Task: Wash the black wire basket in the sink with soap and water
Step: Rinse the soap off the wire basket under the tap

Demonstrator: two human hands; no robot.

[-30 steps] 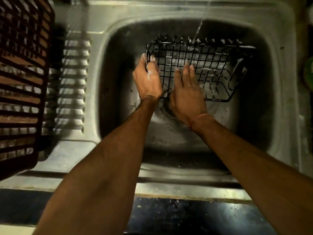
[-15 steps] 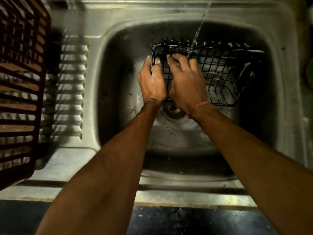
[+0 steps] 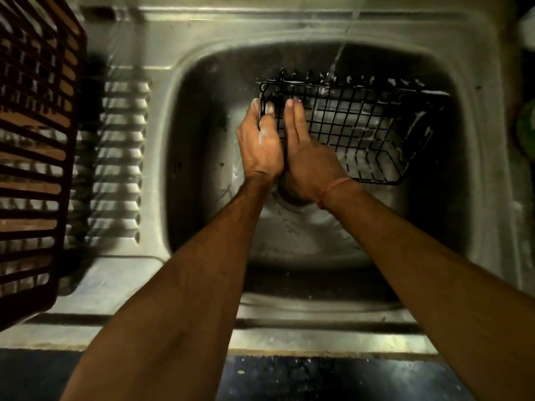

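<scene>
The black wire basket [image 3: 359, 125] hangs tilted over the steel sink [image 3: 202, 157], streaked with soap foam. A thin stream of water [image 3: 337, 57] falls onto its far rim. My left hand [image 3: 259, 143] grips the basket's left end, thumb and fingers curled round the wire. My right hand [image 3: 307, 157] lies flat with straight fingers against the wire mesh just right of the left hand. A thin red thread circles my right wrist.
A dark red slatted plastic crate [image 3: 31, 157] stands on the ribbed drainboard [image 3: 115, 169] at the left. The drain [image 3: 292, 198] sits under my right wrist. A green object [image 3: 527, 131] shows at the right edge. The dark counter edge runs along the bottom.
My right hand has slid across the mesh: from flat fingers, up to the top rim with fingers curled, and now back to flat fingers near the left end. The left grip stays.
</scene>
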